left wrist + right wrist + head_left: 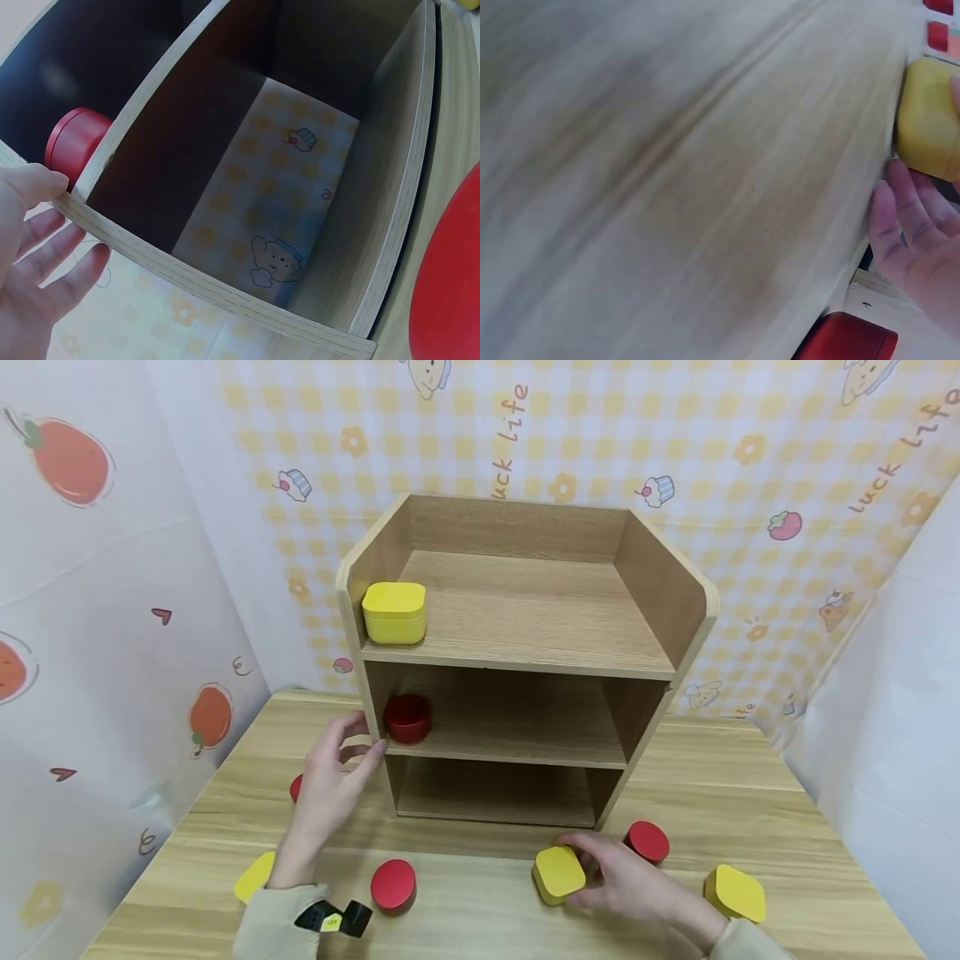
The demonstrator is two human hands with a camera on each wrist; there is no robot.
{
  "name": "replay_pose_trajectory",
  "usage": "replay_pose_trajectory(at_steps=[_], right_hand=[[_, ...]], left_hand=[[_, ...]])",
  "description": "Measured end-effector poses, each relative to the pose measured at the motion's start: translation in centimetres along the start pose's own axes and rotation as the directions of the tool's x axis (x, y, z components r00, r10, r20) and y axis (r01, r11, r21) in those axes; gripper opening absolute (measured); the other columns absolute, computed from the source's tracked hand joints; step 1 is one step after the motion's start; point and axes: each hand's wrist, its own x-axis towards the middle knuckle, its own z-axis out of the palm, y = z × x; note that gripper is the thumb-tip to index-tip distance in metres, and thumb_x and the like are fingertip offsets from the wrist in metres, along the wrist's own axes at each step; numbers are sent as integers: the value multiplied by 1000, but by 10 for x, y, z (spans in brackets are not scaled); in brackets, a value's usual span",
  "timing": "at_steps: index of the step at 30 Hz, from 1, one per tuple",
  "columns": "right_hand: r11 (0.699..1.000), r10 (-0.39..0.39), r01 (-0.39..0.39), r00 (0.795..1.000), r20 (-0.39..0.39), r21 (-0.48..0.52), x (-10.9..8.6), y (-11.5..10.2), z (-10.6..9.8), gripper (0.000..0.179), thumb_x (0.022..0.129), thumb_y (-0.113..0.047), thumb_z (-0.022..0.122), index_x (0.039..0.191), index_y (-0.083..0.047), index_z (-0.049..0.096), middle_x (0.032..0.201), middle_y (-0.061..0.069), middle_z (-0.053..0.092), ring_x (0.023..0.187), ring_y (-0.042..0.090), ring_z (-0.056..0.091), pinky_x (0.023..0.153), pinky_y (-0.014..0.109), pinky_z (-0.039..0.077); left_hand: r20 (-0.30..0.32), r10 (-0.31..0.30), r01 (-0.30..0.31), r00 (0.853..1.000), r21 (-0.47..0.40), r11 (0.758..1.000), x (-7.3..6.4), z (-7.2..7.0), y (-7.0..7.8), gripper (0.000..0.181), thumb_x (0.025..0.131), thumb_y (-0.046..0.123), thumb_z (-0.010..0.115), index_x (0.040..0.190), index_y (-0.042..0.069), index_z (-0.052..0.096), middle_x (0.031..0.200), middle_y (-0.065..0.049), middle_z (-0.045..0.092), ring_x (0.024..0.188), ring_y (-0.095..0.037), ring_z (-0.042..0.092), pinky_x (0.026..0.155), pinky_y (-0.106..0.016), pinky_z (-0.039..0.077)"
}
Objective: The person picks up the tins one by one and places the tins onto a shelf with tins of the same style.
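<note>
Two hands in there, pretty much: had left hand (333, 777) at left side of shelf unit (519, 667), with thumb on front edge and other fingers loosely spread, just beside round red box (408, 724) on middle shelf (525, 731). Caught right hand (615, 872) pinching yellow box (559, 875), down at worktop (720, 793) in front of unit. Spotted second yellow box (395, 614) on top shelf (525, 610), left end, plus second red box (648, 842) just beyond right hand.

Far backdrop (570, 427): printed lettering (873, 487) "luck life" at right, "uck life" readable mid-wall. Yellow label (331, 923) on left wrist strap (309, 914): illegible.
</note>
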Motion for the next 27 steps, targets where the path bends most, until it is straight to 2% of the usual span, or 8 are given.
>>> replay_pose_trajectory(at_steps=[4, 9, 12, 15, 20, 27], right_hand=[[999, 30, -29, 999, 29, -25, 1, -1, -1, 64, 76, -18, 86, 129, -5, 54, 111, -5, 61, 86, 4, 56, 70, 24, 51], [989, 129, -123, 988, 82, -77, 2, -2, -2, 68, 75, -25, 86, 132, -6, 53, 119, -2, 60, 92, 5, 55, 77, 26, 51], [983, 165, -154, 981, 102, -101, 3, -2, -2, 69, 75, -26, 86, 133, -7, 53, 121, 0, 59, 95, 6, 55, 79, 27, 51], [982, 166, -155, 980, 112, -105, 4, -2, -2, 69, 75, -27, 85, 132, -6, 53, 121, 0, 58, 96, 6, 55, 80, 27, 51], [984, 150, -137, 982, 113, -113, 4, -2, -3, 69, 75, -29, 86, 131, -5, 53, 119, -1, 59, 94, 5, 55, 79, 26, 51], [980, 125, -104, 986, 114, -172, 5, -9, -6, 65, 73, -27, 86, 127, -9, 55, 116, -7, 59, 92, 3, 54, 78, 26, 51]], left_hand=[[6, -16, 16, 1000, 15, 1000, 1, -1, 17, 44, 81, -17, 68, 121, -10, 52, 112, -22, 59, 101, -10, 55, 82, -18, 52], [10, -24, 24, 1000, 17, 1000, 0, -1, 18, 43, 82, -15, 68, 122, -10, 52, 113, -22, 59, 102, -13, 55, 83, -19, 52], [9, -36, 36, 999, 27, 999, 0, -1, 19, 44, 82, -15, 69, 123, -10, 52, 112, -22, 59, 101, -13, 55, 82, -22, 53], [6, -32, 31, 999, 24, 999, 0, -1, 20, 44, 82, -16, 69, 122, -10, 53, 112, -23, 59, 100, -12, 56, 82, -23, 53], [0, -20, 20, 1000, -11, 1000, 0, -1, 20, 43, 81, -18, 68, 121, -11, 53, 111, -24, 59, 100, -9, 55, 81, -18, 51], [4, -41, 41, 999, -17, 999, -1, -1, 20, 44, 83, -16, 67, 123, -10, 53, 112, -23, 59, 102, -9, 54, 82, -16, 50]])
